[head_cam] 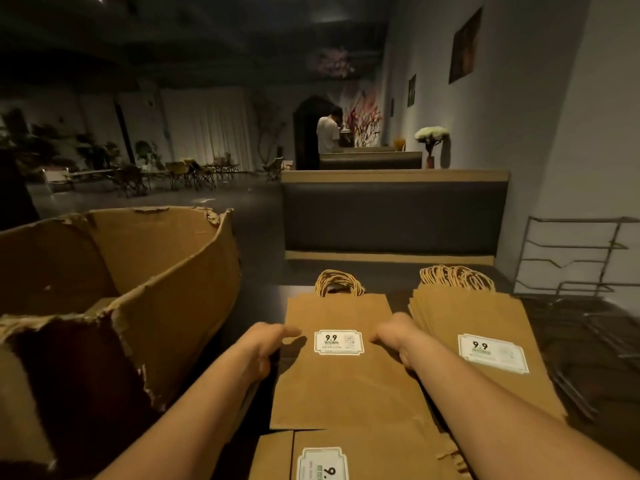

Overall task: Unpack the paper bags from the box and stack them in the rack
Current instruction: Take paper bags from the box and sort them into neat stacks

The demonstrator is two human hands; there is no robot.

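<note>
Both hands, left hand [266, 348] and right hand [394, 337], grip the middle bag stack [346, 375] by its sides on the tabletop [571, 341]; the torn box [138, 271] stands at its left edge, the rack [568, 258] (seemingly unfilled) at its far-right corner.

Paper bags [346, 375] matt brown kraft (twisted-cord handles); box [166, 271] rough torn cardboard.

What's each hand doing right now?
Left hand: grips the left edge of the middle bag stack.
Right hand: grips the right edge of that stack.
</note>
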